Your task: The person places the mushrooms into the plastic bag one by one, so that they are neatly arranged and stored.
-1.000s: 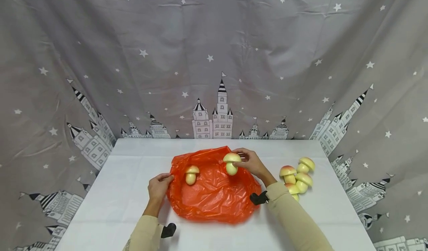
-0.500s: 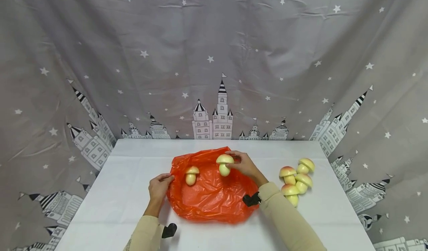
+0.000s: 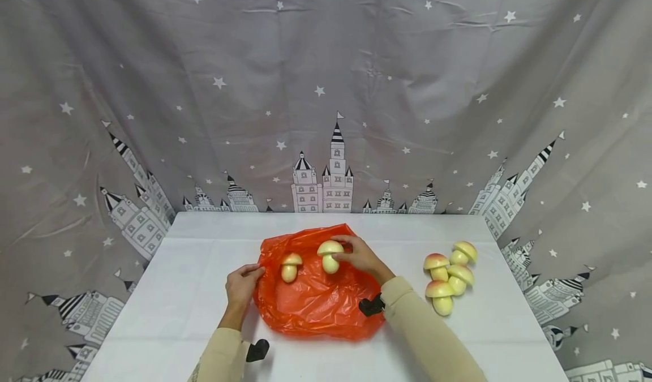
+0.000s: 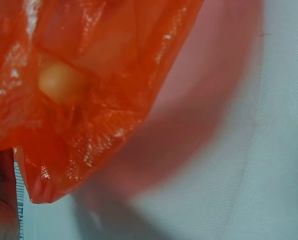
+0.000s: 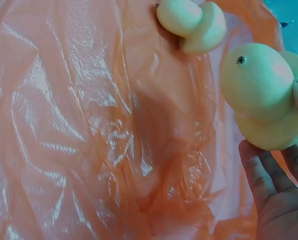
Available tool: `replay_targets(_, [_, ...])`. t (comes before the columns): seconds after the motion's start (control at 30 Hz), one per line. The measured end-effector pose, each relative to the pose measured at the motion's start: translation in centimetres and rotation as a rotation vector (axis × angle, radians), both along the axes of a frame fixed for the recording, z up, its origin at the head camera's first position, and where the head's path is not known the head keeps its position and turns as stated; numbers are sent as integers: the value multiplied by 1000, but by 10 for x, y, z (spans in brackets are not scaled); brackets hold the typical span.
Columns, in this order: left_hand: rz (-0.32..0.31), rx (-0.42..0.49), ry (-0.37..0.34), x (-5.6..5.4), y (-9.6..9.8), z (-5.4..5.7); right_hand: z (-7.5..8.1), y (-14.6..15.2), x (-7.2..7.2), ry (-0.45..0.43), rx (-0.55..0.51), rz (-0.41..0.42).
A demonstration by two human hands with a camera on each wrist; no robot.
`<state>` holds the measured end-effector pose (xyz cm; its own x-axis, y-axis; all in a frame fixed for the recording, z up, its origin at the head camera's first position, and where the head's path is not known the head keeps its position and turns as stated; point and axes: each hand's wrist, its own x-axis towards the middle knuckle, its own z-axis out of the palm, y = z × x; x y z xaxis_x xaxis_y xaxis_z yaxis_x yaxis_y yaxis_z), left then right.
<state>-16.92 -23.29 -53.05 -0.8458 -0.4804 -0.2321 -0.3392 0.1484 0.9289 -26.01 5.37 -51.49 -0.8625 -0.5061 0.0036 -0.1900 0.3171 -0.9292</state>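
A red plastic bag point(image 3: 316, 311) lies spread with its mouth gaping upward on the white table. My left hand point(image 3: 241, 284) pinches the bag's left rim between thumb and fingers. Over the bag's opening my right hand point(image 3: 360, 256) grips a yellow toy mushroom point(image 3: 330, 265) by its cap; in the right wrist view, fingers and thumb hold this mushroom point(image 5: 256, 82) above the red film. Inside the bag, toward its left, rests another toy mushroom point(image 3: 289, 271) with a reddish-yellow cap. Through the film in the left wrist view, a pale rounded shape point(image 4: 61, 82) shows dimly.
Several more toy mushrooms point(image 3: 440, 291) lie grouped on the table point(image 3: 499, 337) to the right of my right forearm. A grey curtain point(image 3: 326, 48) with stars and castles hangs behind the table and around its sides.
My right hand has moved left with the mushroom, from the bag's right rim to over its middle. My left hand has stayed at the left rim.
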Motion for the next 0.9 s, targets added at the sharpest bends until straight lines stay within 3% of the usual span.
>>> replay_targets(0.33, [-5, -3, 1, 0, -3, 0, -9, -17, 2, -20, 57, 2])
replay_targets(0.9, [-9, -39, -6, 2, -2, 0, -32, -33, 6, 29, 73, -60])
